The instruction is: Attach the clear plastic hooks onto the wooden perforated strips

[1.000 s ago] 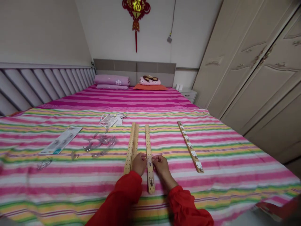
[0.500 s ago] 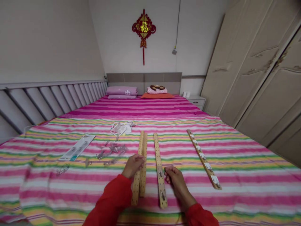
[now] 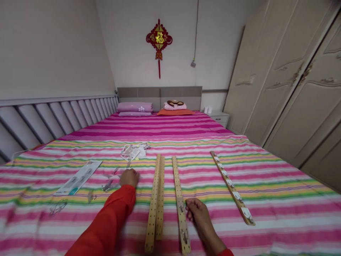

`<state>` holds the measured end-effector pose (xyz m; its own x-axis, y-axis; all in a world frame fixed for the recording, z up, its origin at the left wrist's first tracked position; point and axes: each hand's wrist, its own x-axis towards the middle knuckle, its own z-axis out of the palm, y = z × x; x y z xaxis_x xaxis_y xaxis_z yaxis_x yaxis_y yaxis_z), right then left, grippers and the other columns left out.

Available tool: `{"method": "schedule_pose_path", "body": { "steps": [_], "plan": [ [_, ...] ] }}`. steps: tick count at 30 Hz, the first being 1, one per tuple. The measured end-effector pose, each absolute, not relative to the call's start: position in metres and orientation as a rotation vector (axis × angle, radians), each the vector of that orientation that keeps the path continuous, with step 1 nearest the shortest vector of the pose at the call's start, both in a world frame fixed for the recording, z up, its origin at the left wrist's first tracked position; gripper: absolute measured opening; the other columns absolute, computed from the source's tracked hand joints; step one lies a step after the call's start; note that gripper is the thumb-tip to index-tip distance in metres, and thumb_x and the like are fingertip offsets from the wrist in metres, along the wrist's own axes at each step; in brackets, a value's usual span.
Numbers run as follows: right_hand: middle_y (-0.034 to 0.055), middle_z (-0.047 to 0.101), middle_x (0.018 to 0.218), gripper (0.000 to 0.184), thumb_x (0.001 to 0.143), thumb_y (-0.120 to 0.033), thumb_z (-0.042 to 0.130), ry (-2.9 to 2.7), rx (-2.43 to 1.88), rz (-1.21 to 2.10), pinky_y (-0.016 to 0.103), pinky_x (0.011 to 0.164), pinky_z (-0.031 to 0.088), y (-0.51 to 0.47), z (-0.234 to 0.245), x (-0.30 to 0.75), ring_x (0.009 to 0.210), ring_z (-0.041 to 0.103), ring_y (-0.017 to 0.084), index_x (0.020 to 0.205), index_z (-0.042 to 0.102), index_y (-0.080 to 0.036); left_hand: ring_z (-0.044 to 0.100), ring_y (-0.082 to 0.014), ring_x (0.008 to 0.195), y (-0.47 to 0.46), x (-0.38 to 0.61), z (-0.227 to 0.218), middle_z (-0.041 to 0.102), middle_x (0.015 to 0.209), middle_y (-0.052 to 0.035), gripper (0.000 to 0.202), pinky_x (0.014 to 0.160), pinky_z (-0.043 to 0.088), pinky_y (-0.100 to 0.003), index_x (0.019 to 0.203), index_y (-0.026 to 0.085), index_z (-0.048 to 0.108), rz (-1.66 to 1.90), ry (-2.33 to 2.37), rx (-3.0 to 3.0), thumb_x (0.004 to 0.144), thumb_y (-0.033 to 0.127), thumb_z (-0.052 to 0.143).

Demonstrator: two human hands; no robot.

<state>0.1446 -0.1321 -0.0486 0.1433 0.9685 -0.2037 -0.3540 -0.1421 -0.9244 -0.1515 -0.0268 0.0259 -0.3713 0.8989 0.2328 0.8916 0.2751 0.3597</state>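
My left hand [image 3: 129, 177] is over a scatter of small clear adhesive hooks [image 3: 108, 184]. Its fingers are curled, and their tips are mostly hidden, so what they hold, if anything, does not show. My right hand [image 3: 197, 210] lies just right of a perforated wooden strip [image 3: 177, 179], thumb and fingers pressed together; I cannot make out anything in them. Two clear hooks sit on that strip's near half, one [image 3: 181, 208] beside my right fingertips and another [image 3: 184, 236] closer to me.
Two perforated wooden strips [image 3: 152, 213] lie together on the left. Farther right is a wooden strip with white hooks [image 3: 229, 183]. A hook package [image 3: 80, 177], a metal wire piece [image 3: 58, 207] and paper packaging [image 3: 134, 152] rest on the striped bedspread [image 3: 106, 231].
My left hand has moved left and away from me, from above the paired strips to the clear hooks. The right hand stays by its strip. The view has shifted slightly.
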Motion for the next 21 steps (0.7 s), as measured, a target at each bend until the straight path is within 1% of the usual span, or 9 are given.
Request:
{"method": "schedule_pose_path", "body": {
  "steps": [2, 5, 7, 10, 12, 14, 16, 18, 21],
  "plan": [
    [-0.0018, 0.059, 0.05, 0.028, 0.057, -0.039, 0.074, -0.736, -1.148, 1.346, 0.018, 0.032, 0.029, -0.133, -0.048, 0.145, 0.032, 0.044, 0.007, 0.064, 0.061, -0.016, 0.063, -0.0273, 0.081, -0.025, -0.151, 0.027, 0.069, 0.081, -0.0132, 0.017, 0.063, 0.041, -0.031, 0.063, 0.018, 0.063, 0.666, 2.485, 1.741, 0.072, 0.03, 0.054],
    [-0.0017, 0.059, 0.049, 0.028, 0.057, -0.039, 0.075, -0.731, -1.14, 1.346, 0.018, 0.032, 0.029, -0.133, -0.049, 0.145, 0.032, 0.044, 0.007, 0.064, 0.061, -0.016, 0.062, -0.0238, 0.072, -0.028, -0.153, 0.029, 0.068, 0.074, -0.0092, 0.017, 0.057, 0.038, -0.028, 0.063, 0.019, 0.061, 0.755, 2.469, 1.66, 0.073, 0.029, 0.051],
    [-0.0019, 0.059, 0.049, 0.028, 0.056, -0.039, 0.075, -0.73, -1.131, 1.34, 0.018, 0.032, 0.03, -0.134, -0.049, 0.145, 0.033, 0.045, 0.008, 0.064, 0.061, -0.015, 0.06, -0.0215, 0.067, -0.033, -0.156, 0.029, 0.066, 0.069, -0.006, 0.016, 0.056, 0.038, -0.028, 0.065, 0.02, 0.06, 0.953, 2.4, 1.564, 0.072, 0.031, 0.051],
    [-0.0023, 0.059, 0.05, 0.028, 0.056, -0.038, 0.075, -0.735, -1.13, 1.329, 0.018, 0.033, 0.031, -0.134, -0.05, 0.145, 0.034, 0.046, 0.008, 0.064, 0.061, -0.015, 0.058, -0.0193, 0.064, -0.043, -0.161, 0.025, 0.063, 0.065, -0.0034, 0.018, 0.059, 0.042, -0.028, 0.069, 0.018, 0.059, 1.403, 2.104, 1.381, 0.066, 0.036, 0.056],
    [-0.0028, 0.058, 0.049, 0.028, 0.055, -0.038, 0.075, -0.734, -1.136, 1.33, 0.018, 0.033, 0.03, -0.134, -0.049, 0.144, 0.033, 0.045, 0.007, 0.064, 0.061, -0.015, 0.059, -0.0179, 0.064, -0.051, -0.163, 0.022, 0.063, 0.066, -0.003, 0.025, 0.062, 0.045, -0.029, 0.072, 0.017, 0.06, 1.568, 1.928, 1.299, 0.063, 0.04, 0.058],
    [-0.0032, 0.058, 0.048, 0.028, 0.054, -0.038, 0.075, -0.734, -1.138, 1.334, 0.018, 0.032, 0.03, -0.134, -0.048, 0.144, 0.032, 0.044, 0.007, 0.063, 0.061, -0.015, 0.059, -0.0166, 0.063, -0.06, -0.163, 0.019, 0.063, 0.067, -0.0027, 0.029, 0.062, 0.046, -0.028, 0.074, 0.016, 0.06, 1.655, 1.84, 1.212, 0.061, 0.042, 0.06],
    [-0.0033, 0.057, 0.047, 0.028, 0.054, -0.038, 0.075, -0.737, -1.136, 1.334, 0.019, 0.032, 0.029, -0.135, -0.047, 0.144, 0.032, 0.044, 0.007, 0.062, 0.061, -0.016, 0.06, -0.0153, 0.062, -0.07, -0.162, 0.016, 0.064, 0.065, -0.0019, 0.028, 0.061, 0.047, -0.027, 0.073, 0.016, 0.061, 1.735, 1.766, 1.087, 0.057, 0.039, 0.064],
    [-0.003, 0.057, 0.047, 0.028, 0.054, -0.038, 0.075, -0.741, -1.139, 1.335, 0.019, 0.033, 0.029, -0.135, -0.045, 0.144, 0.032, 0.044, 0.008, 0.061, 0.06, -0.016, 0.061, -0.0141, 0.061, -0.081, -0.159, 0.015, 0.064, 0.064, -0.001, 0.026, 0.06, 0.048, -0.025, 0.072, 0.015, 0.061, 1.787, 1.671, 0.919, 0.053, 0.032, 0.069],
    [-0.0026, 0.058, 0.048, 0.026, 0.055, -0.038, 0.074, -0.735, -1.15, 1.343, 0.019, 0.033, 0.029, -0.136, -0.041, 0.146, 0.033, 0.044, 0.008, 0.061, 0.06, -0.016, 0.06, -0.0116, 0.056, -0.098, -0.151, 0.012, 0.064, 0.06, 0.0014, 0.024, 0.056, 0.048, -0.023, 0.072, 0.014, 0.062, 1.781, 1.555, 0.671, 0.053, 0.024, 0.072]
  ]
}}
